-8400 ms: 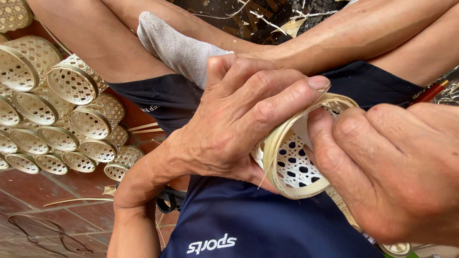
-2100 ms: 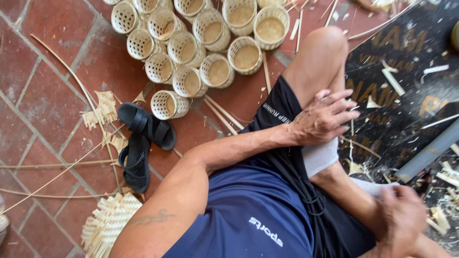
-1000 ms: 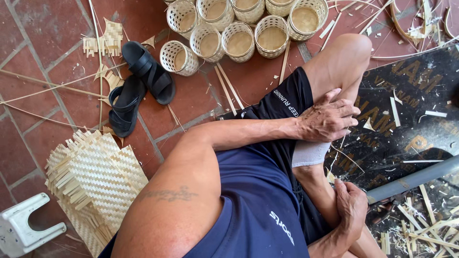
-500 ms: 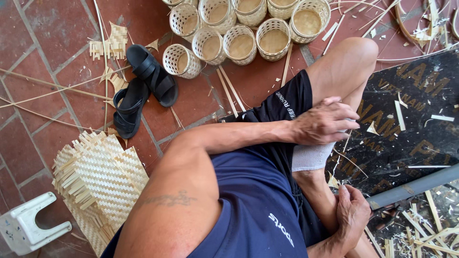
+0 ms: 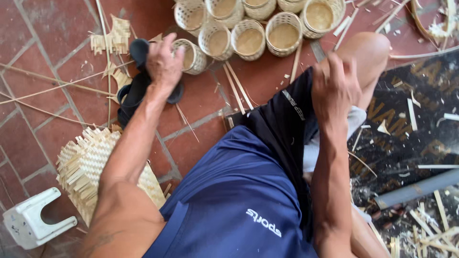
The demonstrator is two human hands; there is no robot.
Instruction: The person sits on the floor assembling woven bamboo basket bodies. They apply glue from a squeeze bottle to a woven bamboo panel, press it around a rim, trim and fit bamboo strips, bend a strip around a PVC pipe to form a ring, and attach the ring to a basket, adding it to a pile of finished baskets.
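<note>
Reaching left hand (image 5: pixel 165 62) over small woven bamboo basket (image 5: pixel 190 56) (round, open-weave, lying sideways).

Left hand (image 5: pixel 164 59) over black sandals (image 5: pixel 138 81), near woven basket (image 5: pixel 190 56); right hand (image 5: pixel 334 86) on thigh.

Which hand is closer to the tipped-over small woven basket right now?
Left. The left hand is right beside the tipped basket, over the black sandals. The right hand rests on the thigh, well away.

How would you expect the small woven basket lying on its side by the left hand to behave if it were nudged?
The small woven basket looks light, its walls being thin open lattice. Round and lying on its side, it would probably roll. The left hand beside it appears to rest on a black sandal.
</note>
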